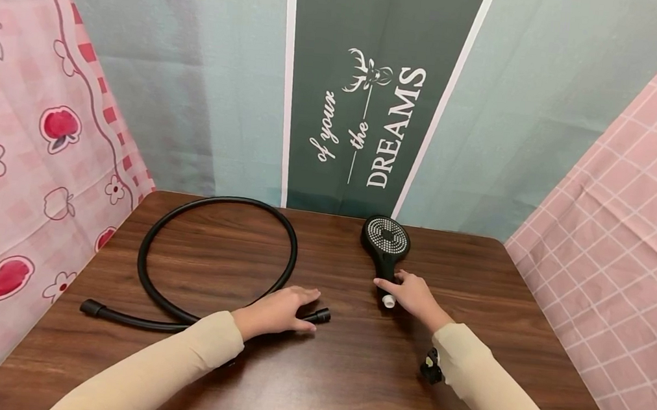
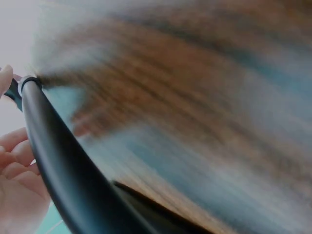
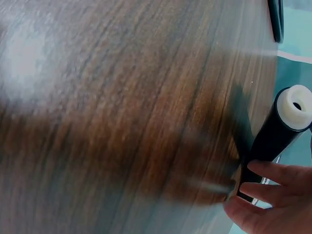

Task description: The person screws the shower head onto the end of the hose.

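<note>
A black shower hose (image 1: 143, 254) lies in a wide loop on the left of the table. My left hand (image 1: 279, 311) is over its near end, thumb and fingers spread apart, and the black end fitting (image 1: 323, 315) sticks out past them. In the left wrist view the hose (image 2: 63, 156) runs alongside loosely bent fingers (image 2: 17, 156). My right hand (image 1: 414, 298) grips the handle of a black shower head (image 1: 386, 237), its spray face upward. The handle's white inlet (image 3: 296, 106) points toward me, with fingers (image 3: 275, 173) against the handle below it.
The hose's other end fitting (image 1: 93, 307) lies near the left edge of the brown wooden table (image 1: 347, 389). A grey-green curtain (image 1: 233, 92) hangs behind the table. Pink patterned cloths stand at the left (image 1: 16, 158) and right (image 1: 624, 244).
</note>
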{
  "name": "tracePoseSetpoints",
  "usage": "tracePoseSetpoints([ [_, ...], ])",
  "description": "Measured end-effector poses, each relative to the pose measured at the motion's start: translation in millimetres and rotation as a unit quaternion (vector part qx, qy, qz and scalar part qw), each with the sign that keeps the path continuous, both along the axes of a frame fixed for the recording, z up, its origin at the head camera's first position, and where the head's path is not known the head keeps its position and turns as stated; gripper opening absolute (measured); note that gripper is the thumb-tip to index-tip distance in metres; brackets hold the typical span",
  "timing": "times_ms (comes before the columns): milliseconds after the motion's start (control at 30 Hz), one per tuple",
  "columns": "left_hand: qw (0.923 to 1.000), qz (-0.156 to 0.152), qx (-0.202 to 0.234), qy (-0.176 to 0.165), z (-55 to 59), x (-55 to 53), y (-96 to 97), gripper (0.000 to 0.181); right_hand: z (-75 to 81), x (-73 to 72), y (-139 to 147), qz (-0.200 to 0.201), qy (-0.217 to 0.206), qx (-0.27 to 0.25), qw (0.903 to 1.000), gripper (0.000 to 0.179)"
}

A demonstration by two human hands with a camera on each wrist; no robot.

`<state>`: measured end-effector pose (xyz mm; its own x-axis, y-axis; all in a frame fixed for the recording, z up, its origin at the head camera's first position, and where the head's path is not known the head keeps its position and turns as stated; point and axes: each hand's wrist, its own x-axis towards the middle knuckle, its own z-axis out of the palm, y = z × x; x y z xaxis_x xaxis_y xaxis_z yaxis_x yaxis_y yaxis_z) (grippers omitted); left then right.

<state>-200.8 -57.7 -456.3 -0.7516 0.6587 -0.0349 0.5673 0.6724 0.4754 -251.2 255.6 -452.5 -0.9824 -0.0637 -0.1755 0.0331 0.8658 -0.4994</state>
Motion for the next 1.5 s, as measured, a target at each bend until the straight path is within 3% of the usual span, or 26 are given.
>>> tracePoseSetpoints([
  [233,0.9999,0.005,-0.009,-0.002,0.7,0.4,3.4,0.07,-0.3,1.4,-4,-0.02,0.015,-0.02,0.9995,0.064],
  [533,0.9999,0.004,-0.012,-0.003,1.3,0.2,6.8,0.067,0.9,0.3,-6,-0.035,-0.003,-0.032,0.9989,0.074],
  [667,0.9999,0.008,-0.015,0.0,0.8,0.5,8.4,0.065,2.2,-1.3,-6,-0.051,-0.023,-0.057,0.9968,0.075],
  [800,0.9998,0.01,-0.019,0.0,1.2,0.9,10.1,0.063,3.6,-3.4,-6,-0.074,-0.043,-0.106,0.9907,0.063],
  [967,0.9997,0.007,-0.022,0.009,2.0,1.9,12.0,0.061,3.3,-4.6,-7,-0.097,-0.076,-0.181,0.9757,0.047],
  [1200,0.999,0.013,-0.037,0.022,-1.0,2.7,16.8,0.058,-0.1,-3.7,-6,-0.111,-0.108,-0.256,0.9544,0.064],
  [1500,0.9974,0.027,-0.055,0.039,-0.6,2.8,23.0,0.05,-5.4,-7.2,-5,-0.094,-0.183,-0.404,0.8913,0.05],
])
